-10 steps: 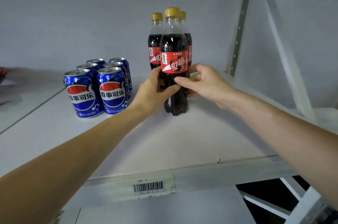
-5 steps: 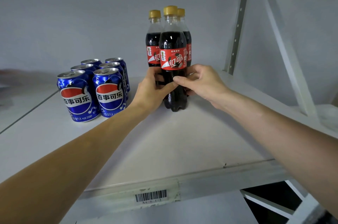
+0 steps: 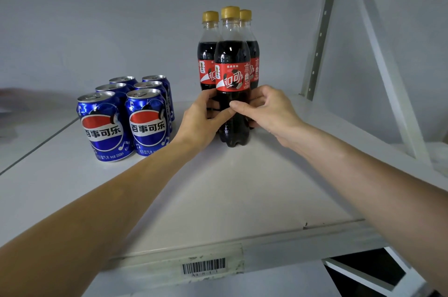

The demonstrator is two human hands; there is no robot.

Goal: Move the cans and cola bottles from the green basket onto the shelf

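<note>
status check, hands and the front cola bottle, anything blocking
Left hand and right hand both clasped on front cola bottle. Bottle upright on shelf, two more close behind. Six cans grouped left, clear of it.

Pale grey wall (image 3: pixel 97 18) behind; perforated metal upright (image 3: pixel 320 30) right, possibly bracing.

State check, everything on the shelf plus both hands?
Front cola bottle: upright on shelf, capped, gripped by both hands.
Two rear bottles: upright, capped.
Six cans: upright, unopened, grouped two by three.
Left hand: closed on front bottle.
Right hand: closed on front bottle.
</note>
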